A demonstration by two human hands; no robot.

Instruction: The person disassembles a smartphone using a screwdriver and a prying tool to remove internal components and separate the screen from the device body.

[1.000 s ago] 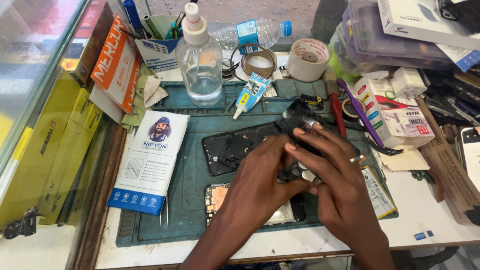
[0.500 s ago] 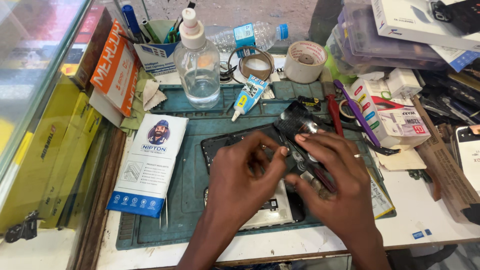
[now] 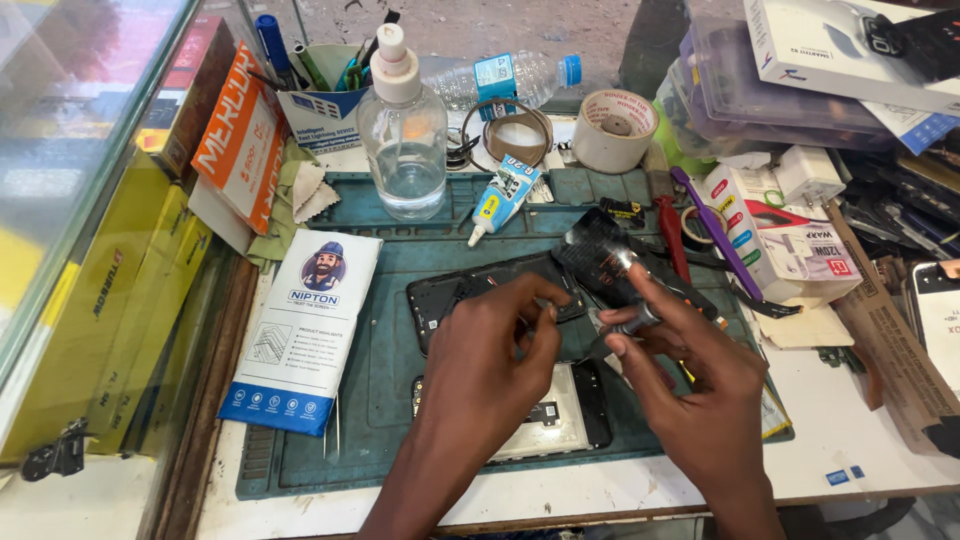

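Covering most of the bench, the teal rubber work mat (image 3: 380,300) carries everything that matters, and the step in hand looks like fine work on an opened phone. Lying at the mat's centre is a black phone back shell (image 3: 470,290), and at six o'clock from it, half under the wrists, sits an opened phone body with a pale metal plate (image 3: 560,415). At nine o'clock on the mat rests a white and blue flat packet (image 3: 300,330); at twelve o'clock stands a clear plastic bottle with a white pump cap (image 3: 403,130), a small white and blue glue tube (image 3: 500,195) just beside it. The left hand (image 3: 490,370) is curled, fingertips pinched on something too small to make out. The right hand (image 3: 690,400) is closed in a pinch around a thin metal tool (image 3: 635,320), its tip aimed toward the left fingertips. Judging by this, the next move calls for a steady, delicate touch at that meeting point.
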